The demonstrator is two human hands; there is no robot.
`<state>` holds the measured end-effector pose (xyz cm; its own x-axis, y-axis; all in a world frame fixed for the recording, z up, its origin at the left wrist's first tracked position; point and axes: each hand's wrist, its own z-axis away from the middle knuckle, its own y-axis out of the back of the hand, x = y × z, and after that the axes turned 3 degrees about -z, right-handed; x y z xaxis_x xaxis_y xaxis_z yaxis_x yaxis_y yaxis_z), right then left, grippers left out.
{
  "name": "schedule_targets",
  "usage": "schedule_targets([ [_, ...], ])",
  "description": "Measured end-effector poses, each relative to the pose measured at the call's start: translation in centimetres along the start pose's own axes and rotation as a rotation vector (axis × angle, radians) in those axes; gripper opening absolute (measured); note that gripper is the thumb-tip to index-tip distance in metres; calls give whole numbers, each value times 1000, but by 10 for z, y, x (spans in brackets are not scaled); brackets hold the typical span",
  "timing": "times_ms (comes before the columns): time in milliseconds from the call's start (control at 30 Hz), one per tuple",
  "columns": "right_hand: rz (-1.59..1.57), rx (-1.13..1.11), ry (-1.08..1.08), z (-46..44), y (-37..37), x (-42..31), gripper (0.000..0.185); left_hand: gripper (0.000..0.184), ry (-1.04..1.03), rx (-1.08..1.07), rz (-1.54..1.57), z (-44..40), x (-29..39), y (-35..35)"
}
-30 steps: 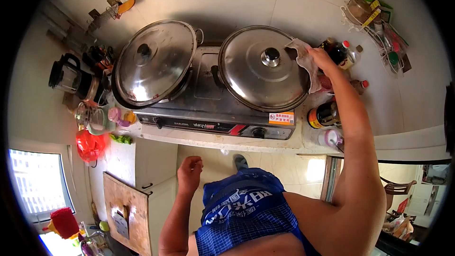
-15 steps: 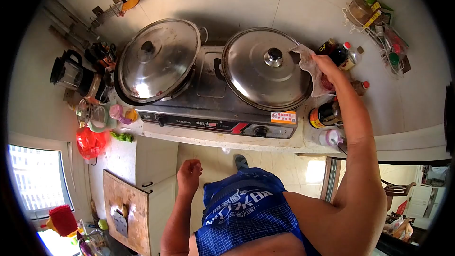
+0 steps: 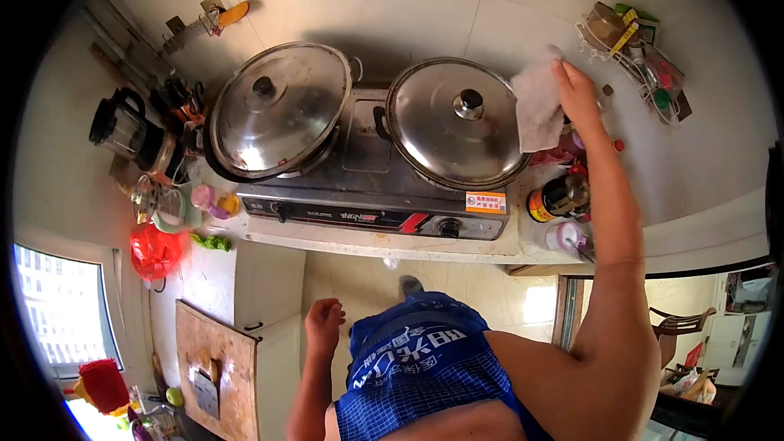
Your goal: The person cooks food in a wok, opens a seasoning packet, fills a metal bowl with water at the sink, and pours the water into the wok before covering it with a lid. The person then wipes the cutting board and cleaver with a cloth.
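Note:
My right hand (image 3: 578,96) grips a thin whitish cloth (image 3: 539,106) by its upper edge, and the cloth hangs down beside the right-hand pot lid (image 3: 433,126). That lid is round steel with a black knob and covers a pan on the gas stove (image 3: 351,204). A second steel lid (image 3: 282,114) lies slightly tilted over the left pan. Away from the stove, my left hand (image 3: 324,322) is held in front of the counter with its fingers curled in, and nothing shows in it.
Sauce bottles (image 3: 559,198) and a small white jar (image 3: 566,237) stand right of the stove. A blender (image 3: 122,126), a red plastic bag (image 3: 155,251) and green peppers (image 3: 212,242) are at the left. Below lies a cutting board (image 3: 233,384) with a cleaver (image 3: 206,392).
My right hand has risen with the cloth, which was bunched by the right lid's rim and now hangs spread out. My left hand stays low, nearly where it was.

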<state>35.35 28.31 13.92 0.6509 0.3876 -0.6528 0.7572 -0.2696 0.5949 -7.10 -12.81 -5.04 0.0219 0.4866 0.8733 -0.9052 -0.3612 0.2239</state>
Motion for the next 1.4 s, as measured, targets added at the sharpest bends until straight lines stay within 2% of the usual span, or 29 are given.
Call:
schedule_targets([
  [67, -46, 33, 51, 4, -16, -36, 42, 16, 29, 9, -13, 5, -3, 5],
  [133, 78, -138, -21, 4, -32, -56, 38, 16, 81, 8, 31, 12, -1, 9],
  [167, 77, -135, -18, 6, -45, -59, 38, 16, 77, 9, 32, 14, -6, 12],
  [233, 483, -115, 110, 12, -76, -56, 41, 16, 56, 6, 31, 18, -14, 20],
  [267, 480, -115, 111, 16, -84, -60, 41, 16, 55, 9, 31, 21, -15, 24],
  [333, 521, -292, 151, 23, -96, -69, 51, 15, 78, 30, 41, 27, -15, 31],
  [500, 501, -216, 221, 25, -104, -75, 45, 15, 82, 93, 101, 42, -42, 59],
  [567, 479, -429, 100, 21, -105, -71, 45, 15, 104, 115, 96, 48, -46, 67],
  [700, 484, -365, 166, 22, -112, -68, 44, 15, 122, 148, 132, 57, -49, 77],
  [900, 557, -433, 153, 17, -116, -62, 43, 16, 112, 127, 186, 57, -52, 82],
  [1000, 402, -299, 102, 16, -112, -62, 37, 16, 117, 118, 197, 55, -51, 82],
  [1100, 235, -153, -58, 5, -85, -63, 46, 15, 121, 115, 208, 56, -53, 86],
  [1133, 238, -153, -67, -2, -74, -59, 46, 14, 118, 109, 213, 56, -54, 87],
  [1200, 54, -132, -200, -15, -51, -53, 43, 14, 127, 101, 214, 57, -55, 88],
  [1400, -283, 90, -258, -27, -11, -51, 42, 13, 149, 87, 220, 59, -55, 84],
])
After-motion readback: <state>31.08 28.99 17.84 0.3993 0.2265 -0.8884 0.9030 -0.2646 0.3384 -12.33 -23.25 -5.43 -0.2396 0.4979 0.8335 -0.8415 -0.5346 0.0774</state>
